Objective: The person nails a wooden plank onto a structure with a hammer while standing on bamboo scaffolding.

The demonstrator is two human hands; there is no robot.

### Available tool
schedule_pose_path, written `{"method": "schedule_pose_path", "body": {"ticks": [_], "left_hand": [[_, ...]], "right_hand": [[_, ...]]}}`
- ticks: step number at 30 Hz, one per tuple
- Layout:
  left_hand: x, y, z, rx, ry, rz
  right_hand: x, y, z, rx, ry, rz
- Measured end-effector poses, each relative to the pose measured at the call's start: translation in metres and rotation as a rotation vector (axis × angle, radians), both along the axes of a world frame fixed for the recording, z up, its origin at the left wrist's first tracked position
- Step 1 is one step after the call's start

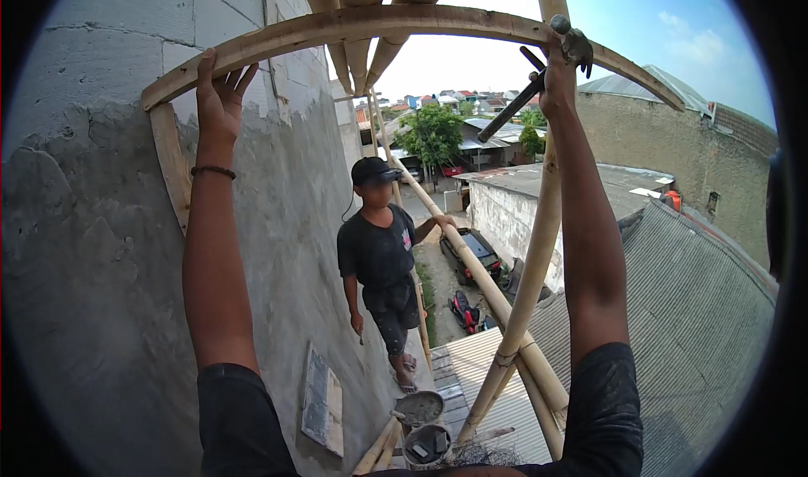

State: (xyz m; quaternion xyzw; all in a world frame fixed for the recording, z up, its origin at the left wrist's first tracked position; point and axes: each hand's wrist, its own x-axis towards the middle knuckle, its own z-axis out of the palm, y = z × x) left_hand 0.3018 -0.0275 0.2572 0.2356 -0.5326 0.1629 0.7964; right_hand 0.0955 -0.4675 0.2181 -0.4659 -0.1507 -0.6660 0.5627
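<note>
While the left hand (220, 105), fingers spread, touches a flat-sided wooden beam (379, 22), the right hand (555, 85) grips a metal claw hammer (578, 49). A round bamboo pole (539, 254) rises at right.

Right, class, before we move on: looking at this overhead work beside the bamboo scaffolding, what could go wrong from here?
The claw hammer in the raised right hand could slip and fall, perhaps endangering the co-worker standing lower down ahead. The curved-looking wooden beam might also shift, since the left hand meets it with spread fingers instead of a closed grip.
</note>
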Motion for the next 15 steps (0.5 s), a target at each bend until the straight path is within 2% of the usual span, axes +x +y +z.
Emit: {"method": "schedule_pose_path", "body": {"ticks": [4, 7, 15], "left_hand": [[0.0, 0.0, 0.001, 0.023, 0.004, -0.03], [0.004, -0.001, 0.001, -0.013, -0.04, 0.011], [0.004, -0.003, 0.0, -0.03, -0.035, -0.026]], "right_hand": [[-0.003, 0.008, -0.001, 0.018, 0.004, -0.052], [0.004, -0.018, 0.006, -0.006, 0.037, 0.016], [0.004, -0.021, 0.009, -0.05, 0.023, -0.012]]}}
